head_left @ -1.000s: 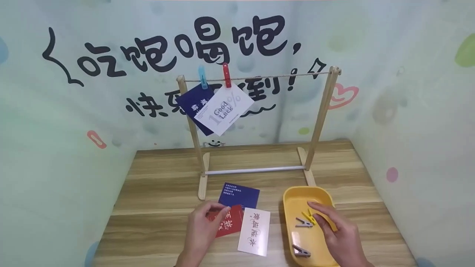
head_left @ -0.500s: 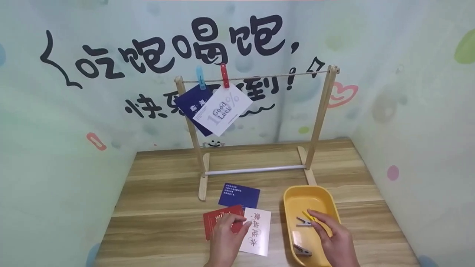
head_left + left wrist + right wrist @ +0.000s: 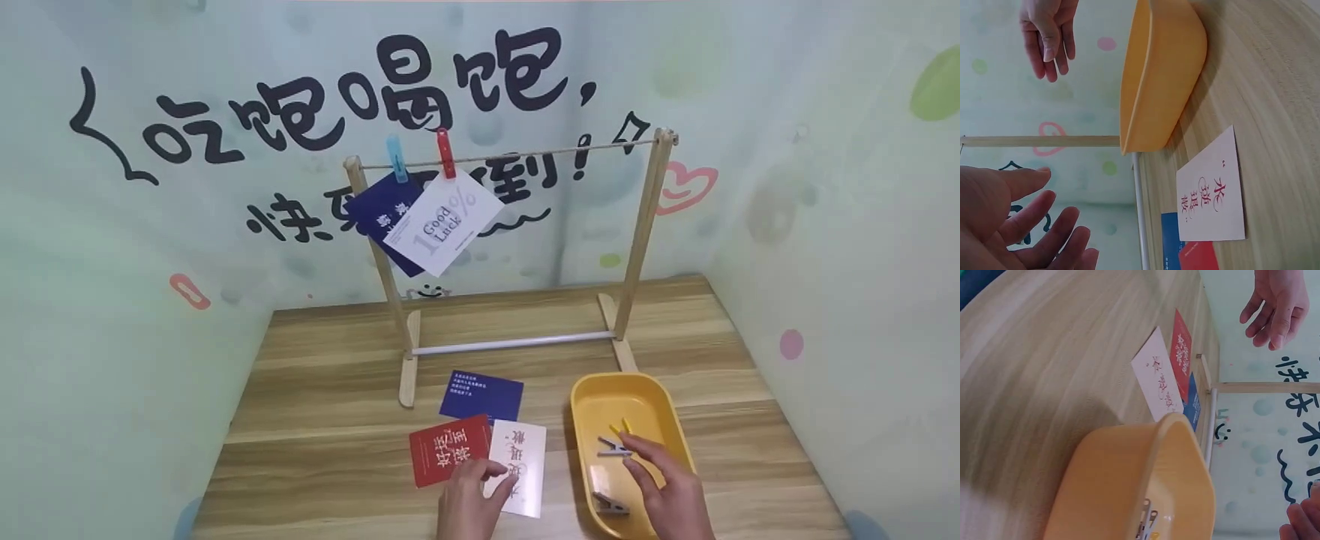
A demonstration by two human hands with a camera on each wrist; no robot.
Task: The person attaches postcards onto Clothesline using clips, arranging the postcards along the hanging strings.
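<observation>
In the head view my left hand (image 3: 469,499) hovers over the white card (image 3: 525,465) and the lower edge of the red card (image 3: 439,448). Its fingers are loosely bent, holding nothing; the left wrist view shows that hand (image 3: 1027,225) spread and relaxed. My right hand (image 3: 669,484) hangs above the yellow tray (image 3: 636,514), thumb and fingers apart. A yellow clip (image 3: 627,425) lies by its fingertips, partly hidden, beside a grey clip (image 3: 611,451). Another grey clip (image 3: 610,505) is lower in the tray. From the left wrist, the right hand (image 3: 1050,36) appears above the rim with nothing in it.
Behind the hands stands a wooden frame (image 3: 643,240) with a string across its top. A light blue clip (image 3: 397,159) and a red clip (image 3: 446,154) hold a dark blue card (image 3: 375,201) and a white "Good Luck" card (image 3: 446,225). Another blue card (image 3: 484,395) lies flat.
My left hand has moved right and toward the front, from the red card to over the white one. My right hand has shifted slightly lower over the tray. The cards stay put.
</observation>
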